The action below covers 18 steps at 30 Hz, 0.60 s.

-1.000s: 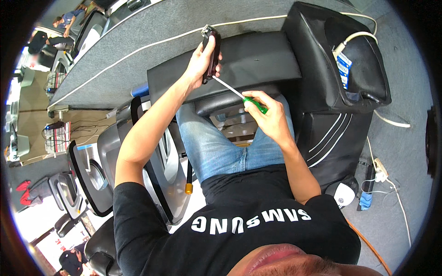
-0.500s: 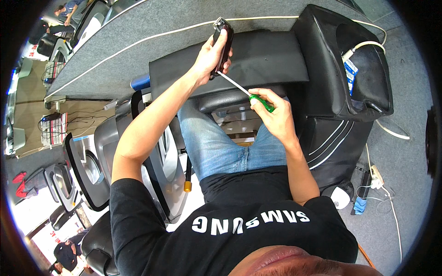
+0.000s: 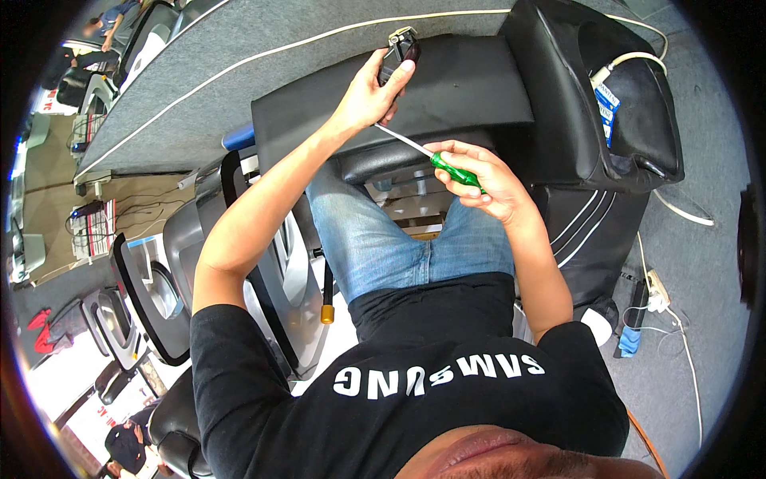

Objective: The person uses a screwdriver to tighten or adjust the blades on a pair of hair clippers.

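Observation:
My left hand (image 3: 369, 100) is closed round a dark hair clipper (image 3: 392, 67), its metal blade end pointing away from me. The clipper's lower part is hidden behind my fingers and palm. In my right hand (image 3: 496, 185) is a screwdriver (image 3: 456, 171) with a green handle and a thin metal shaft, gripped between thumb and fingers. The shaft slants up and left to the heel of my left hand, near the clipper's lower end. Whether its tip touches the clipper, I cannot tell.
A black padded seat (image 3: 471, 88) lies beyond my knees, with a black padded basin (image 3: 638, 144) at its right holding a blue and white packet (image 3: 606, 112). A white cable (image 3: 263, 56) crosses the grey carpet. A power strip (image 3: 657, 291) lies at the right; black chairs (image 3: 155, 303) stand left.
My left hand has turned, so the clipper tilts and its lower part is now covered. My right hand has rolled palm-up, its fingers curled under the green handle.

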### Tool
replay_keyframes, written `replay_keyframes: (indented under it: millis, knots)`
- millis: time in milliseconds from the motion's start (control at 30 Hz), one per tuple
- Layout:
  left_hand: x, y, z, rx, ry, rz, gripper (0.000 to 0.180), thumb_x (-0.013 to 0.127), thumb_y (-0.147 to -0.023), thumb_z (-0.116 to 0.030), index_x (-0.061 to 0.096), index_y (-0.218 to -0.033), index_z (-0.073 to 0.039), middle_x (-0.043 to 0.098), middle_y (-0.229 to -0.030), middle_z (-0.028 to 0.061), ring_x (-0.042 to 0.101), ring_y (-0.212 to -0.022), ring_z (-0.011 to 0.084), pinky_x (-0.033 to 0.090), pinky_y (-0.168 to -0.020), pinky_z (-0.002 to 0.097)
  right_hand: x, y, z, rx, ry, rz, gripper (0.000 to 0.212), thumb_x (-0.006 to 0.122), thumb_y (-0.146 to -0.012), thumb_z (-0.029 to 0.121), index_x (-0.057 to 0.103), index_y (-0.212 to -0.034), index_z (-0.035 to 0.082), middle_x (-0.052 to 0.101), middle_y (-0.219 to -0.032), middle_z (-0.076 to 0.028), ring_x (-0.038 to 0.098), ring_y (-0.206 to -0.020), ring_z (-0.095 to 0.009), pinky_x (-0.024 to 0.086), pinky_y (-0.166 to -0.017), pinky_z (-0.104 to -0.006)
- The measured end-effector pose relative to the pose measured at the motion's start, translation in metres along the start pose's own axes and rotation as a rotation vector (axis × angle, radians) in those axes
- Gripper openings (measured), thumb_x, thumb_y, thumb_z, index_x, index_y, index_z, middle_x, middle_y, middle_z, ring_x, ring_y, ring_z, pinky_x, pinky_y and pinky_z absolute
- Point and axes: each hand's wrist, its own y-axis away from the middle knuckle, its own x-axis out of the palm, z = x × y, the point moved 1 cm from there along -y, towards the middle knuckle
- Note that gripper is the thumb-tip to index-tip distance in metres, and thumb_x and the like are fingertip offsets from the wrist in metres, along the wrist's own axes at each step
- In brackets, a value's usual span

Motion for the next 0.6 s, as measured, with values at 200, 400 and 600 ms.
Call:
replay_keyframes:
  millis: [200,400,600]
  knots:
    - [-0.002,-0.002,0.005,0.001,0.006,-0.009,0.069,0.065,-0.108,-0.048,0.038,-0.15,-0.001,0.062,-0.083,0.0034,0.054,-0.048,0.0101,0.044,-0.041,0.0276,0.017,-0.002,-0.012,-0.248,0.452,-0.143,0.029,0.061,-0.11,0.011,0.068,-0.137,0.003,0.066,-0.085,-0.004,0.04,-0.052,-0.001,0.032,-0.048,-0.0187]
    - [-0.005,-0.004,0.005,-0.015,0.033,-0.03,0.056,0.063,-0.109,-0.049,0.045,-0.139,-0.005,0.061,-0.082,0.0028,0.054,-0.048,0.0096,0.044,-0.042,0.0269,0.016,-0.012,-0.028,-0.595,0.848,-0.236,0.024,0.066,-0.107,0.014,0.072,-0.128,0.003,0.07,-0.084,-0.002,0.062,-0.068,-0.008,0.047,-0.061,-0.0283]
    - [0.0,0.0,0.001,-0.005,0.067,-0.015,0.054,0.066,-0.107,-0.048,0.049,-0.14,-0.009,0.057,-0.079,0.002,0.054,-0.047,0.0094,0.044,-0.04,0.0267,0.006,-0.003,-0.006,0.037,0.01,-0.031,0.033,0.059,-0.112,0.023,0.063,-0.141,0.008,0.064,-0.089,-0.005,0.051,-0.053,-0.004,0.036,-0.042,-0.0191]
